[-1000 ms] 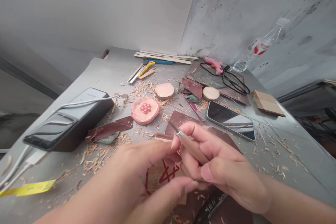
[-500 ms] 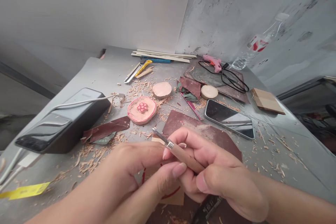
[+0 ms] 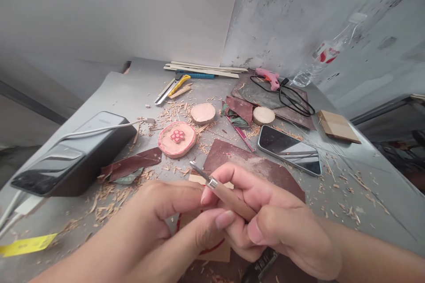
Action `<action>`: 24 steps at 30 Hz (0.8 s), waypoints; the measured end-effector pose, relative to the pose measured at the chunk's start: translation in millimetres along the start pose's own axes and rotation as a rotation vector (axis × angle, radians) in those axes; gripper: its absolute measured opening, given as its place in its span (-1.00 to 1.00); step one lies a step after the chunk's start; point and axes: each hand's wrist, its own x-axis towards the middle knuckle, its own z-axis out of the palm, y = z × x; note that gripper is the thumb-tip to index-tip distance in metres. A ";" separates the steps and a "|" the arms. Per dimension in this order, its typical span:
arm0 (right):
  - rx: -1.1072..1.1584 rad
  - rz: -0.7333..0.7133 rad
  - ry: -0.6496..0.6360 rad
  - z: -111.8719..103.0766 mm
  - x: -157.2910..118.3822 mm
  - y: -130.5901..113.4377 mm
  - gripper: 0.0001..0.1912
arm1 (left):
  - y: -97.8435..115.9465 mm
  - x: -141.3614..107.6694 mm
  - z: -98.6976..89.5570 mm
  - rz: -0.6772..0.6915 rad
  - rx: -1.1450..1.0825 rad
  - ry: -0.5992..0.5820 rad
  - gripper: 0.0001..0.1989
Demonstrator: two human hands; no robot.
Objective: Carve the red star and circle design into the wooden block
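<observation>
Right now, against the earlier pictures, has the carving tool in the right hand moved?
Yes: the carving tool has shifted left and toward the person, judged against the flower-painted wooden disc.

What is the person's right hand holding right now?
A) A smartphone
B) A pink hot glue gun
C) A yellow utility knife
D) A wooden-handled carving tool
D: the right hand curls around the wooden handle of the carving tool, with its thin metal tip sticking out past the fingers.
</observation>
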 end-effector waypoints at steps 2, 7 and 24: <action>0.001 -0.002 0.002 -0.2 0.2 -0.5 -0.56 | 0.0 -0.2 1.0 -0.037 -0.122 -0.049 -0.73; -0.033 -0.004 0.014 -2.1 -1.2 -1.1 -0.57 | 1.2 2.9 7.9 -0.092 -0.192 -0.049 -0.83; -0.077 -0.013 0.012 -4.5 0.0 1.1 -0.53 | -2.2 4.4 9.5 -0.120 -0.277 -0.025 -0.87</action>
